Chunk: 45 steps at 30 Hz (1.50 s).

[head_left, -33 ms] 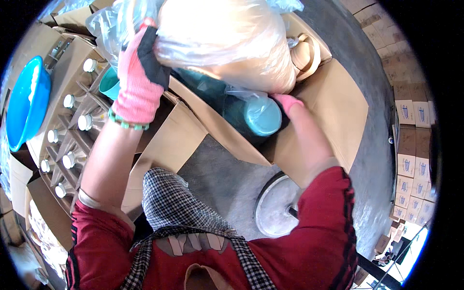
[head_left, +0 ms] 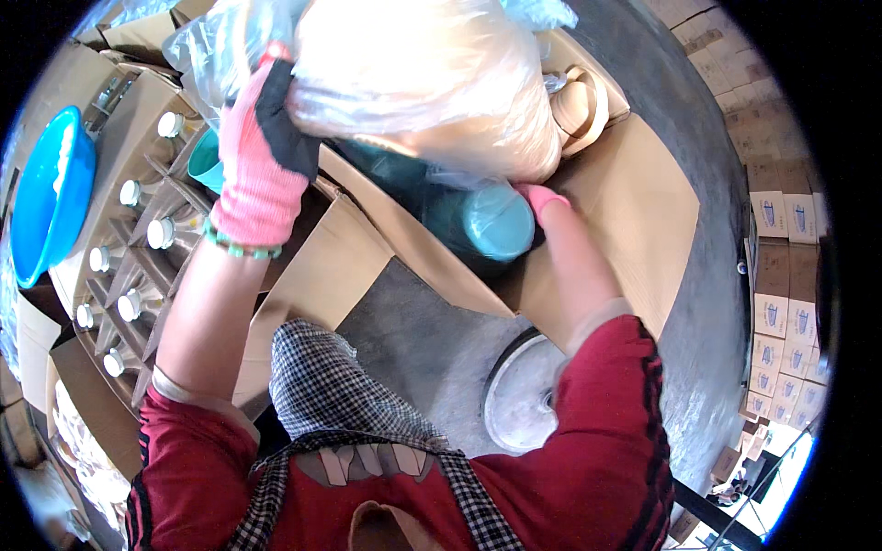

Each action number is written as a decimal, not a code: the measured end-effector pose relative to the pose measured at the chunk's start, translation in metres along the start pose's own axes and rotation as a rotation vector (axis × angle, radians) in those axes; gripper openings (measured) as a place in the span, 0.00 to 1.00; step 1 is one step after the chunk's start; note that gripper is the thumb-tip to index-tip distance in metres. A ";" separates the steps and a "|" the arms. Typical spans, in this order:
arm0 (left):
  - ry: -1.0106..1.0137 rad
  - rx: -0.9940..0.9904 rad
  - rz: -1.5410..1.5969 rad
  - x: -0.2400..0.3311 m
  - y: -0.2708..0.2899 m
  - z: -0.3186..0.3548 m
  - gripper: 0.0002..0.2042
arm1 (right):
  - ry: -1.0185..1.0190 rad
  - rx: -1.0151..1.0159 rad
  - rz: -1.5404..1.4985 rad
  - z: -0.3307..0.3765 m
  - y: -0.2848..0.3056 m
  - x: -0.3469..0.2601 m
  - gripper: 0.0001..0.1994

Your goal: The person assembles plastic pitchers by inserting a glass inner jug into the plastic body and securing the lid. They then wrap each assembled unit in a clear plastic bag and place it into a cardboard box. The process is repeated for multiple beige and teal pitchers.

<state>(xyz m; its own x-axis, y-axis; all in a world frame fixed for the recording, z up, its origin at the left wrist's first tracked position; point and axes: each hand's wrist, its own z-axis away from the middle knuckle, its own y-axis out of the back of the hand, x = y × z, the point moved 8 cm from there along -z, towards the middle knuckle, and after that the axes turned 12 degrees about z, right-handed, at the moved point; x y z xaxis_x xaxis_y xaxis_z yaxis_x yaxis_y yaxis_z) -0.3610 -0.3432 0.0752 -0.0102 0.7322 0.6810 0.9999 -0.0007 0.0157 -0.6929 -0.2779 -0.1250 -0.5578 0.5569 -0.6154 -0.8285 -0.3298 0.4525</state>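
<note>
A large clear plastic bag of cream-coloured things bulges over an open cardboard box. My left hand, in a pink glove with a black palm, is closed on the bag's left side, by loose crumpled plastic. Below the bag, my right hand, also in a pink glove, reaches into the box; its fingers are hidden by the bag. Beside that hand, a round teal piece lies among darker teal things under plastic. A cream cup-like piece sits at the box's right end.
At left, a divided carton holds several clear bottles with white caps and a teal cup. A blue basin lies beyond it. A round grey disc is on the floor. Stacked cartons line the right.
My left hand has shifted slightly left and down with the bag's edge. My right forearm has moved a little left, its hand pressing closer to the teal piece.
</note>
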 end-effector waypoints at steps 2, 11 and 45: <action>0.734 0.497 0.982 -0.030 -0.004 0.025 0.10 | -0.034 0.040 0.004 -0.010 -0.003 0.007 0.16; 0.476 0.312 0.858 0.024 0.028 -0.001 0.14 | -0.081 0.113 0.006 -0.026 0.004 0.006 0.17; 0.263 0.414 0.157 0.126 0.258 0.063 0.16 | 0.121 0.360 -0.473 -0.003 0.038 -0.004 0.22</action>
<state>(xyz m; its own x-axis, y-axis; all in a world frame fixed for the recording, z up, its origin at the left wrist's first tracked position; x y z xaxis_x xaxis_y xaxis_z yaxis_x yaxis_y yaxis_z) -0.1039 -0.2085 0.1187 0.1907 0.5487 0.8140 0.9102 0.2118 -0.3560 -0.7220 -0.2954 -0.1076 -0.1526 0.4822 -0.8627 -0.9311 0.2225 0.2891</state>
